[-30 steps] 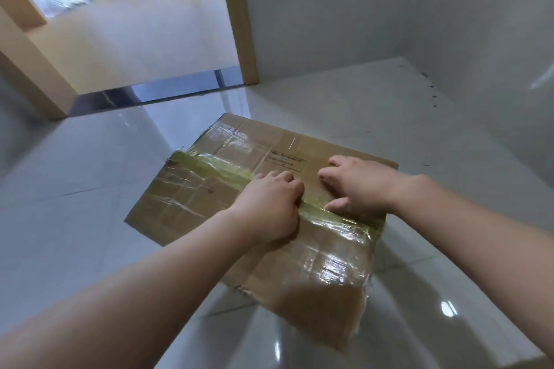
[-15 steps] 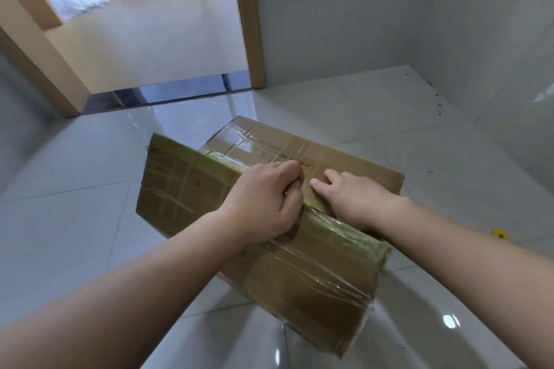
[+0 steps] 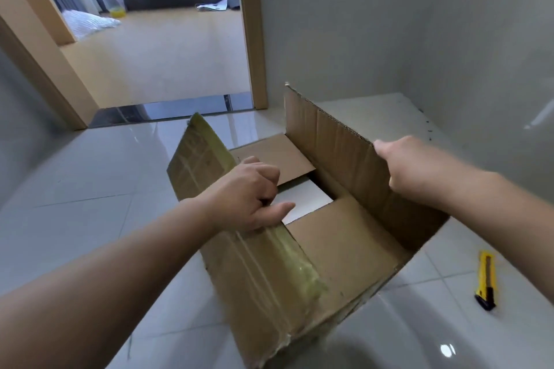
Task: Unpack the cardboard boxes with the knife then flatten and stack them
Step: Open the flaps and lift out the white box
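Note:
A brown cardboard box stands on the tiled floor with its two long flaps pulled apart. My left hand grips the edge of the near taped flap. My right hand holds the top edge of the far flap, which stands upright. Inside, two inner flaps lie flat with a gap between them, and something white shows through the gap. A yellow and black utility knife lies on the floor to the right of the box, apart from both hands.
The glossy tiled floor runs to a white wall behind and right of the box. At the back left a wooden door frame opens onto a room with a wooden floor, bags and a window.
The closed taped box has been opened: my left hand pulled the near flap toward me and my right hand swung the far flap upright. The knife has come into view.

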Motion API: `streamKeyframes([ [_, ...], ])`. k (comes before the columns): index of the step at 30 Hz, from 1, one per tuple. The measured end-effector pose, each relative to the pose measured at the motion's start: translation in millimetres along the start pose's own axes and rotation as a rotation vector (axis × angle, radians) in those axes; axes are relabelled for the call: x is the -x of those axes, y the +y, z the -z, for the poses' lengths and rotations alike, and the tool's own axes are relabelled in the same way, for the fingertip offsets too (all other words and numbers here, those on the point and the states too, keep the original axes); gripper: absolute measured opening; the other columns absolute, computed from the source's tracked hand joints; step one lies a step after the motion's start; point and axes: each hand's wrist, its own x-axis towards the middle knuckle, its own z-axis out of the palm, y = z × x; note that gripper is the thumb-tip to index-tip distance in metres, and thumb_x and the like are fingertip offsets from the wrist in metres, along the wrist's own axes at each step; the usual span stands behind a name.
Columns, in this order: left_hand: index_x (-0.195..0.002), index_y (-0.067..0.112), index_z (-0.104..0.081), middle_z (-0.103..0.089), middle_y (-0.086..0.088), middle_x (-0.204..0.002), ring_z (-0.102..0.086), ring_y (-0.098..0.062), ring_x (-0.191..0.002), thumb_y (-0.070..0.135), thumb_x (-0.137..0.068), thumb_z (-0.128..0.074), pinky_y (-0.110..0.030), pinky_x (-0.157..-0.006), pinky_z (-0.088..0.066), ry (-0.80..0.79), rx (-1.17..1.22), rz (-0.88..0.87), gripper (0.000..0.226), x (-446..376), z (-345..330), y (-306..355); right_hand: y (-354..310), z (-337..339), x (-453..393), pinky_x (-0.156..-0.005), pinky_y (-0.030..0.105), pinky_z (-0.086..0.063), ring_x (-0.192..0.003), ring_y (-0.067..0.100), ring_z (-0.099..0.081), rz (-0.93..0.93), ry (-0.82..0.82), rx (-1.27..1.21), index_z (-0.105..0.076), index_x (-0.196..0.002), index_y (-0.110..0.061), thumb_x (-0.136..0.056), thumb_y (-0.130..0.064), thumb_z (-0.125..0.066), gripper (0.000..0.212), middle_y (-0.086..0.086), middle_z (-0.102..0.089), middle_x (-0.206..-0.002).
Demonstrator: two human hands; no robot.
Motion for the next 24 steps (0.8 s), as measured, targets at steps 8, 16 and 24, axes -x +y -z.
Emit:
streamKeyframes([
  [8, -0.044, 0.026, -0.037, -0.043, 0.004, -0.056, -0.041, -0.010, -0.047, 0.037, -0.087, -0.048, -0.011, -0.066, -0.032, -0.088, -0.013, 0.291, 0.045, 19, 54, -35, 59, -8, -6, -0.098, 0.033, -0.042, -0.119, 0.029, -0.055, -0.249, -0.017, -0.241, -0.044, -0.142, -0.019, -0.084, 0.005, -0.046, 0.064, 0.012, -0.053, -0.138],
  [16, -0.118, 0.015, -0.053, -0.052, -0.007, -0.117, -0.048, -0.031, -0.111, 0.044, -0.091, -0.048, -0.057, -0.099, -0.032, -0.840, -0.585, 0.953, 0.040, 9, 28, -7, 27, -51, -29, -0.115, 0.052, 0.004, -0.144, 0.040, 0.014, -0.091, -0.010, 0.419, -0.020, -0.150, -0.014, -0.098, -0.029, -0.026, 0.055, 0.026, 0.013, -0.156],
  [24, -0.151, 0.017, 0.006, 0.009, -0.021, -0.157, 0.006, -0.041, -0.144, 0.050, -0.095, -0.042, -0.061, -0.112, -0.009, -0.654, -0.250, 1.410, 0.081, 82, -20, -31, 29, -98, -40, -0.117, 0.051, 0.003, -0.145, 0.036, 0.013, -0.162, -0.232, 0.232, 0.003, -0.153, -0.015, -0.092, -0.066, -0.022, 0.083, 0.017, 0.015, -0.158],
])
